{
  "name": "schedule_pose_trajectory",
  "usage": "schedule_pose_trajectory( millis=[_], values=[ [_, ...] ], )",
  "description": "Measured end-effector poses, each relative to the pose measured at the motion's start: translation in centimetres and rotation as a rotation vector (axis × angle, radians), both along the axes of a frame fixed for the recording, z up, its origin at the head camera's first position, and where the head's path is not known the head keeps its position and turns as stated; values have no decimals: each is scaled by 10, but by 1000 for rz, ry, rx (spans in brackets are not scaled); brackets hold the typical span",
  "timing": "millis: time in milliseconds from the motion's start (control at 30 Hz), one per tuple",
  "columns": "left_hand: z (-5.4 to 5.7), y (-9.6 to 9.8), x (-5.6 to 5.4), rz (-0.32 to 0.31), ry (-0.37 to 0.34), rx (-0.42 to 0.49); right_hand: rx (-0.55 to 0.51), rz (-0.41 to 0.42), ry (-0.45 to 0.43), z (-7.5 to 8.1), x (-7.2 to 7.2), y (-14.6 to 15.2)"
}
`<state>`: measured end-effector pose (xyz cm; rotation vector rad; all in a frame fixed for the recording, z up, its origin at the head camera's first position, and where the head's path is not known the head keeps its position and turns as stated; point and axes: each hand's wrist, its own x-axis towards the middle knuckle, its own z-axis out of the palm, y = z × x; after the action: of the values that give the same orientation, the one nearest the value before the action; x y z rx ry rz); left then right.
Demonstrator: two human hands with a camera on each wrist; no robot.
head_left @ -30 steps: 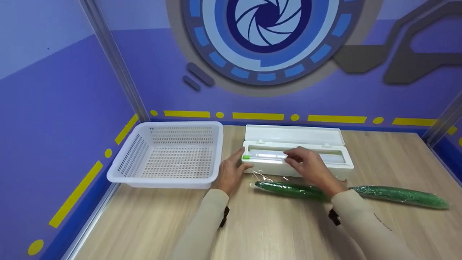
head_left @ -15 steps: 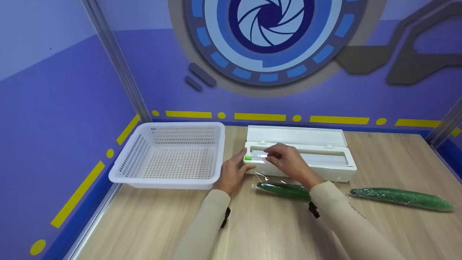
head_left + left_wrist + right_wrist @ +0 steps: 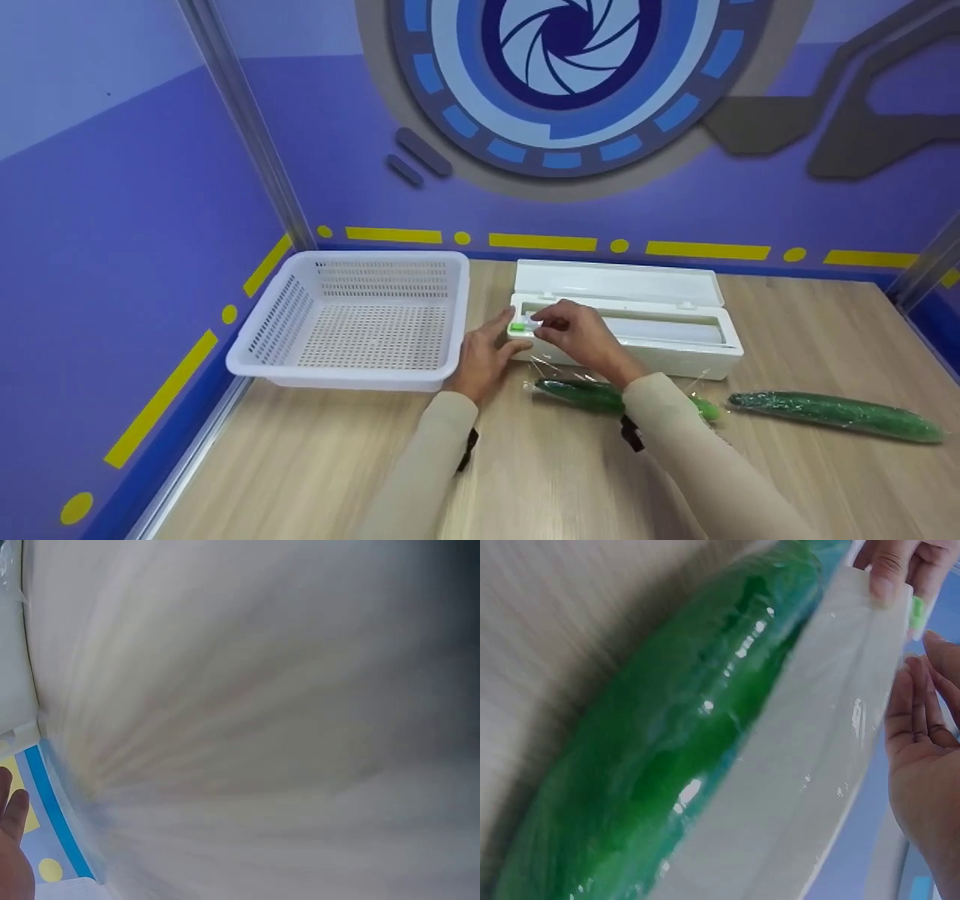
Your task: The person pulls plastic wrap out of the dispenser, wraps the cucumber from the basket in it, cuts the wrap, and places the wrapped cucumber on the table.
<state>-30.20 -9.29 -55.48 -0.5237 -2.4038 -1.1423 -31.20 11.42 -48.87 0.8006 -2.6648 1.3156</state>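
A white cling film dispenser [image 3: 652, 361] stands with its lid raised, the film roll [image 3: 660, 331] showing inside. My left hand [image 3: 480, 361] grips its left end, thumb on the front face. My right hand [image 3: 589, 342] hovers over the dispenser's front edge, its bent fingertips beside the green slide cutter [image 3: 517, 327]; a gap shows between thumb and fingers in the right wrist view. Clear film hangs from the dispenser over a cucumber [image 3: 675, 727] lying along its front. My right forearm covers part of this cucumber in the head view. A pale blur fills most of the left wrist view.
A second cucumber [image 3: 832, 415], wrapped in film, lies on the table [image 3: 540, 480] to the right. To the left stands a white perforated basket [image 3: 352, 373]. The blue wall [image 3: 315, 172] rises close behind basket and dispenser.
My right hand has travelled left along the dispenser, from mid-roll to the green cutter. More of the front cucumber's right end shows. My left hand keeps its place.
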Motion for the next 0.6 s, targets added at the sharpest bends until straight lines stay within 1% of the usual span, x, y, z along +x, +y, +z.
schedule_pose_trajectory(
  millis=[133,200,267,367,467,533,600],
  values=[
    [1,-2,-1,11,12,-35,-34,-27,-55,-2,0,-8],
    [1,-3,-2,21,16,-57,-43,-53,-91,-2,0,-13],
    [2,-3,-2,28,23,-71,-40,-83,-102,-2,1,-19],
    [1,-4,-2,34,39,-80,-16,-118,-82,-2,2,-26],
    [0,-3,-2,37,45,-80,6,-146,-39,-4,3,-30],
    [1,-3,-2,37,42,-84,1,-160,-24,-4,3,-32],
    [1,-3,-1,34,56,-85,-14,-170,-15,-5,2,-32]
  ],
)
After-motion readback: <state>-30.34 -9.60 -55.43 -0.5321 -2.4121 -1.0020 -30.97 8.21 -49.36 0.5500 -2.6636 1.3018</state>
